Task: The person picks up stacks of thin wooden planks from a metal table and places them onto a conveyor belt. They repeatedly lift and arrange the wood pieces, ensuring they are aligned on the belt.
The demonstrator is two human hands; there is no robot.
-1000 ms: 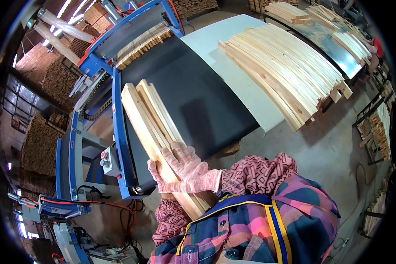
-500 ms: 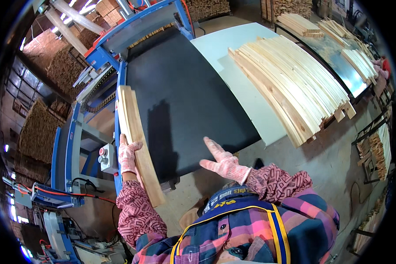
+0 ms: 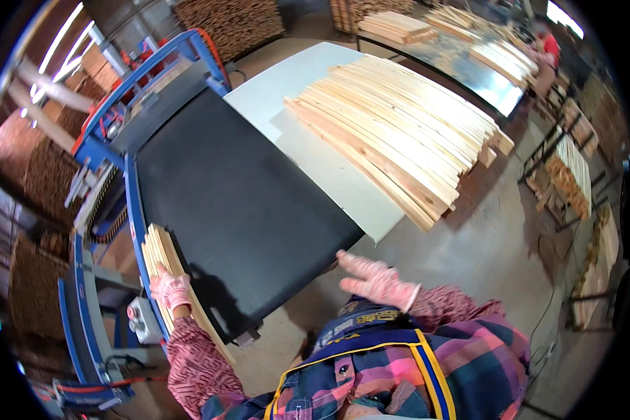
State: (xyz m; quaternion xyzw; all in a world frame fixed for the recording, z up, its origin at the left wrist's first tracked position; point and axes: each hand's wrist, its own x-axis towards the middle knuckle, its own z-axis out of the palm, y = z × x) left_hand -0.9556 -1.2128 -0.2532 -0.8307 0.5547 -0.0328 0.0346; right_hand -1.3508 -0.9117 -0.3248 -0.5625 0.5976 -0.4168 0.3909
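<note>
My left hand (image 3: 169, 288) lies on the wooden strips (image 3: 162, 246) directly beneath it, whether clenched I cannot tell, with the black belt (image 3: 238, 210) spreading rightward and my empty right hand (image 3: 379, 281) splayed well apart.

The dark blue apron (image 3: 360, 320) bears pale and yellow characters across its front, foreshortened and creased; none reads clearly.

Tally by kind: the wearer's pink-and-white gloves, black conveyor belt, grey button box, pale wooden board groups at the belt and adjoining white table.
Gloves, left hand and right hand: 2
Belt: 1
Button box: 1
Board groups, bundle under left hand and spread on table: 2
Total: 6
</note>
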